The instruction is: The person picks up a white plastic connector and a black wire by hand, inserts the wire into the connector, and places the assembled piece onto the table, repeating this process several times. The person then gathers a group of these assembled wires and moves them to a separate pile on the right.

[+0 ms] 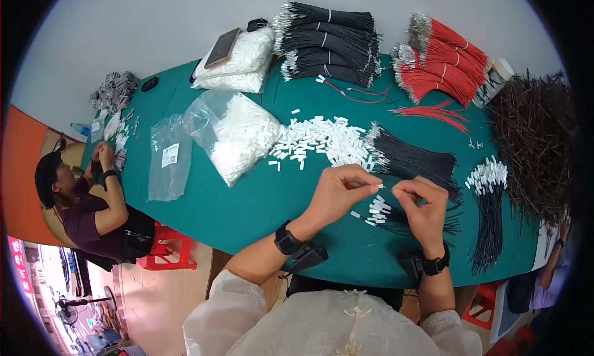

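- My left hand [339,192] pinches a small white plastic connector housing [375,187] at its fingertips, held above the green bench [247,201] in front of me.
- My right hand [424,204] is pressed closed on a thin black wire [402,217]; its tip is too small to make out.
- Risk: the housing is tiny, smooth and hard, so a slack pinch could drop it among the loose white housings [325,139] just beyond.
- Risk: the wire is limp; misaligned, it may buckle rather than seat.
- Finished black leads with white ends [489,201] lie to my right and could snag my wrist.
- Clear, crinkled plastic bags of white parts [235,136], and bundled red wires [442,65] with bare silvery ends, lie further back.
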The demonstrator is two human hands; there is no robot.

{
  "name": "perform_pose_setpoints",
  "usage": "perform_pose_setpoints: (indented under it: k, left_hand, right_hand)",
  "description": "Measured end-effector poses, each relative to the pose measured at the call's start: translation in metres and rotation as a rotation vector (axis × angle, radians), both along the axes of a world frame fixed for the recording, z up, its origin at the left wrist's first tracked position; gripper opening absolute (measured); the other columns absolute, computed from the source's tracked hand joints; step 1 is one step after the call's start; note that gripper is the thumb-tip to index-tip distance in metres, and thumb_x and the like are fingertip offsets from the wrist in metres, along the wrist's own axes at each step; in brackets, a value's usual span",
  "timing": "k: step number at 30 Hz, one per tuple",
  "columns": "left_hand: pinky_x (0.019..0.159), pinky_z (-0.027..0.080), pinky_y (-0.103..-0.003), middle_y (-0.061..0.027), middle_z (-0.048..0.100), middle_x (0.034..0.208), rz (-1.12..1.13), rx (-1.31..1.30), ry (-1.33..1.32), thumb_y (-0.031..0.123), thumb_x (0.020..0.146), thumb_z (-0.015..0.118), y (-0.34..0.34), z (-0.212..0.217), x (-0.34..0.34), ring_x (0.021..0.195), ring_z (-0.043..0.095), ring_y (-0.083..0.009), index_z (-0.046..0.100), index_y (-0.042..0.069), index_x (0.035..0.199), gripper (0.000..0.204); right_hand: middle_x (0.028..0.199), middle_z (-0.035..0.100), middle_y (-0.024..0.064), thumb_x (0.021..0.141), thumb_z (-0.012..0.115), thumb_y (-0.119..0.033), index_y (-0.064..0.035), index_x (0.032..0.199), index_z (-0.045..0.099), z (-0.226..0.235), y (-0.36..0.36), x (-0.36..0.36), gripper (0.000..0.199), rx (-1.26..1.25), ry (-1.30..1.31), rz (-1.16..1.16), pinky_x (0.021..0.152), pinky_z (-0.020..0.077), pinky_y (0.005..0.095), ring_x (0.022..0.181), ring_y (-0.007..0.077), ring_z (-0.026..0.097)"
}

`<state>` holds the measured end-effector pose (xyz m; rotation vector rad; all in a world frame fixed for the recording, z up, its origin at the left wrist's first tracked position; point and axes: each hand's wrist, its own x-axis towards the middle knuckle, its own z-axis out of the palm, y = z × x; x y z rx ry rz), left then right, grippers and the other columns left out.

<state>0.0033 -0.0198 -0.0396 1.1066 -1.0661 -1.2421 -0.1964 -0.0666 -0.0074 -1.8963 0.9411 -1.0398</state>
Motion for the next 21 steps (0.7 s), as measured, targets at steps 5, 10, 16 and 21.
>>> perform_pose_setpoints:
  k: [5,10,16,21]
  left_hand:
    - [0.075,0.053,-0.022,-0.0051,0.07,0.095,-0.022,0.013,-0.003,-0.002,0.087,0.073,-0.0015,-0.001,-0.0005,0.086,0.066,-0.0093,0.075,0.0,0.099,0.012]
    - [0.075,0.053,-0.022,-0.0047,0.07,0.094,-0.027,0.011,-0.012,-0.001,0.088,0.073,-0.0012,0.0005,-0.0012,0.085,0.066,-0.0093,0.075,0.0,0.098,0.011]
    - [0.074,0.053,-0.022,-0.0041,0.07,0.092,-0.029,0.022,-0.02,-0.001,0.088,0.073,-0.0024,-0.0011,-0.0033,0.084,0.067,-0.0088,0.075,0.0,0.098,0.01]
    - [0.076,0.054,-0.023,-0.0046,0.07,0.095,-0.07,-0.001,0.01,0.0,0.089,0.073,-0.0021,-0.0068,-0.0009,0.085,0.067,-0.0096,0.076,0.001,0.099,0.011]
  right_hand:
    - [0.068,0.062,0.0033,0.079,0.074,0.002,0.0025,0.084,0.072,-0.0011,-0.0001,0.0037,0.005,0.018,0.004,-0.012,0.052,0.0366,0.0234,0.058,0.0078,0.05]
    - [0.068,0.062,0.0034,0.079,0.075,0.002,0.0023,0.084,0.072,-0.0031,0.0007,0.0033,0.005,-0.006,0.028,0.0,0.052,0.0368,0.0232,0.057,0.0078,0.05]
    - [0.067,0.062,0.0035,0.079,0.075,0.001,0.0019,0.084,0.073,0.0002,0.0015,0.0028,0.006,-0.042,0.047,-0.021,0.052,0.0372,0.0233,0.057,0.0081,0.051]
    - [0.067,0.062,0.0051,0.079,0.076,0.002,-0.0004,0.086,0.074,-0.001,-0.0002,-0.0002,0.008,-0.085,0.097,0.015,0.05,0.0389,0.0253,0.054,0.0129,0.054]
